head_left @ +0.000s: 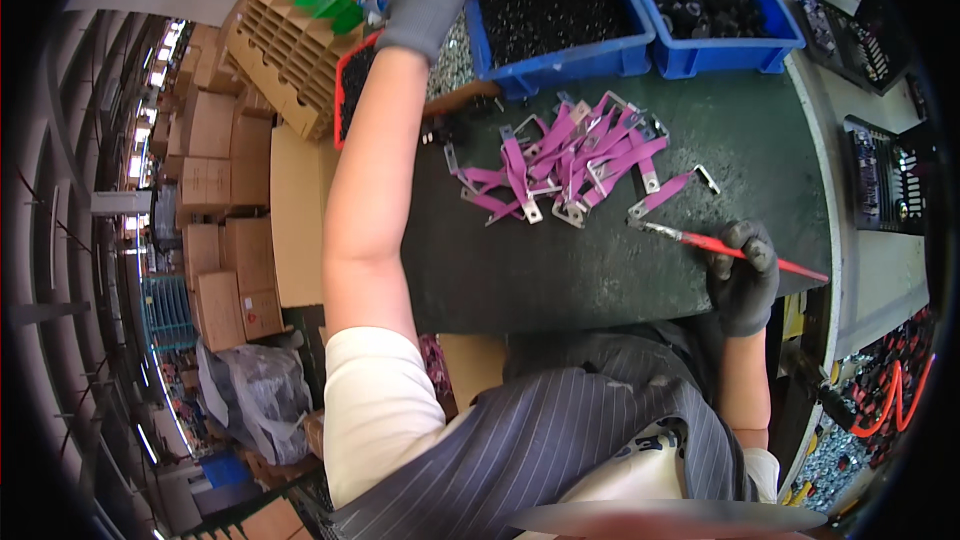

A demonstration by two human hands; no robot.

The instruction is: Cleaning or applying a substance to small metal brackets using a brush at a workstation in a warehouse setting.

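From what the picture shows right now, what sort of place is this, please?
Probably a factory workshop for assembling small parts: blue bins hold small black pieces, a pile of purple strips with metal ends lies on the green worktable, and cardboard boxes stand stacked at the left.

You hold a slim red tool [702,242] aslant, its silver end near one loose purple strip [664,196]; the other metal-ended strips [575,148] lie heaped before you.

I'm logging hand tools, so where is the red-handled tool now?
In the head view, right of centre, the red-handled tool is in the right hand, its tip beside a purple strip near the pile.
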